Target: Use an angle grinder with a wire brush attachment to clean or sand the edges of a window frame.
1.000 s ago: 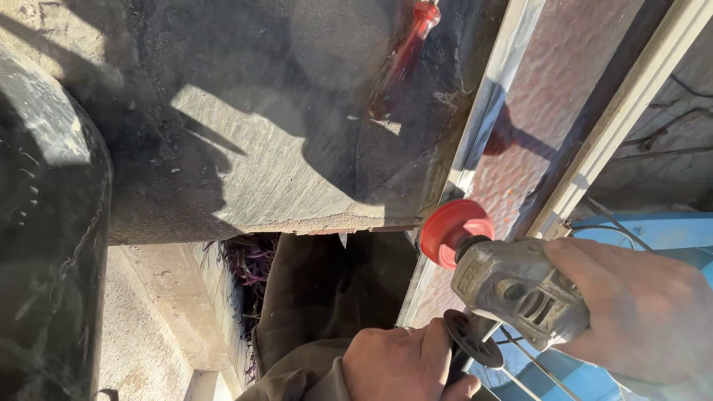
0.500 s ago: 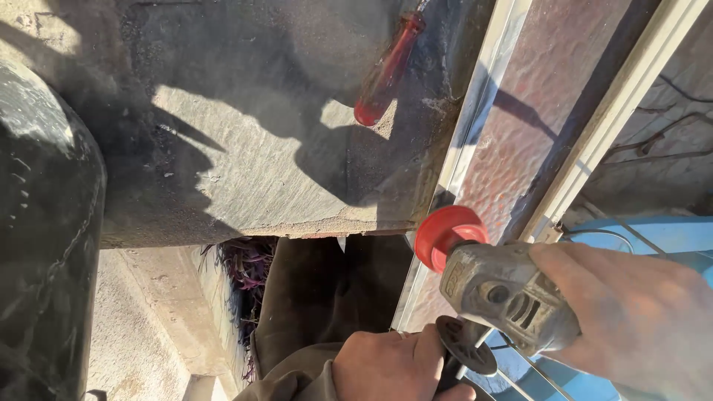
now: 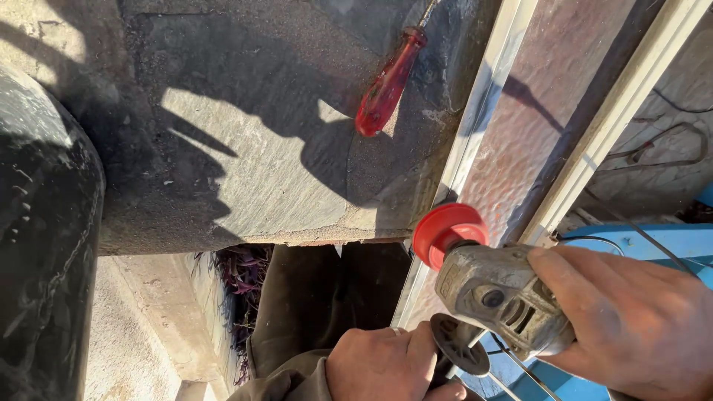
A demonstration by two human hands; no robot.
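Bare left hand (image 3: 382,364), olive-brown sleeve (image 3: 286,382), dusty right hand (image 3: 631,319)

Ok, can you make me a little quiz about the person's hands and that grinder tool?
1. True or false: the right hand grips the grey angle grinder.
2. Which colour is the screwdriver handle on the stone slab? A green, B red, C yellow.
3. Fill in: the left hand touches the small dark ____ under the grinder.

Key: 1 true; 2 B; 3 disc.
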